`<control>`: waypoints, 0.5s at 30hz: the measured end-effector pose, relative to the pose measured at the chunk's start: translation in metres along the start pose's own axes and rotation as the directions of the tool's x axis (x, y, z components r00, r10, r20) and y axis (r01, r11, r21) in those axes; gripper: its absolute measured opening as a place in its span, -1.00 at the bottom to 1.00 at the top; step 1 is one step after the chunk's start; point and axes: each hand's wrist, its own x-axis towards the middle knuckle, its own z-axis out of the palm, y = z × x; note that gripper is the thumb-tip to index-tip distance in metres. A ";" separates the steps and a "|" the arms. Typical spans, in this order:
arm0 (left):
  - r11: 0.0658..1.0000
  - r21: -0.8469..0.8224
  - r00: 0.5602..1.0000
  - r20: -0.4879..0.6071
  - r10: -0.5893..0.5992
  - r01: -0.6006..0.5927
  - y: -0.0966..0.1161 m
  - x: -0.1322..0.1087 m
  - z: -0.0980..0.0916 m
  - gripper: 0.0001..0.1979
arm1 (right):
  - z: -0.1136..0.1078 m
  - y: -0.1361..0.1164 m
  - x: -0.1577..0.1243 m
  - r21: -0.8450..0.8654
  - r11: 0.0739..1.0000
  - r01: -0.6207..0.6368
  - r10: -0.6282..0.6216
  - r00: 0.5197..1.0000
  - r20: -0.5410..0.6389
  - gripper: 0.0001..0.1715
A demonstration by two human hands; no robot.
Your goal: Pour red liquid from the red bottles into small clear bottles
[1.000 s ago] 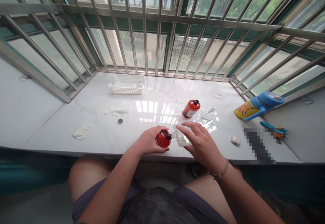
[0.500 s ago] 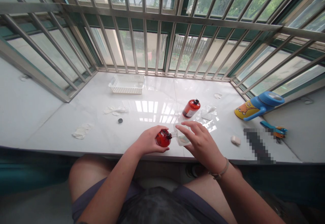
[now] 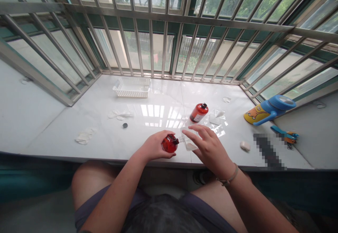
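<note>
**Red bottle tipped toward a small clear cup at the sill's near edge**

Nearest to us, our left hand [image 3: 154,146] wraps around a red bottle [image 3: 169,143], tilted on its side with its dark nozzle pointing right. The nozzle meets the rim of a small clear cup [image 3: 188,142], which our right hand [image 3: 211,148] grips from above and behind, fingers curled about it. The cup is partly hidden by those fingers, so we cannot tell how much it holds. Both sit just above the near edge of the white marble sill [image 3: 105,138].

A little farther out, a black cap [image 3: 125,125] lies to the left, with crumpled white gloves [image 3: 85,136] near it. To the right rests a small white lump [image 3: 245,145].

Farther still, a second red bottle [image 3: 199,112] lies tilted beside a clear plastic bag [image 3: 218,115]. At the far right sits a blue and yellow hand fan [image 3: 269,109]; at the far left, close to the window bars [image 3: 150,32], stands a white basket [image 3: 132,87].
</note>
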 end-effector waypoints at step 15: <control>1.000 -0.017 1.000 0.001 -0.013 0.013 0.000 0.000 -0.001 -0.22 | -0.006 -0.003 0.007 -0.049 0.998 0.039 -0.040 0.999 -0.023 -0.15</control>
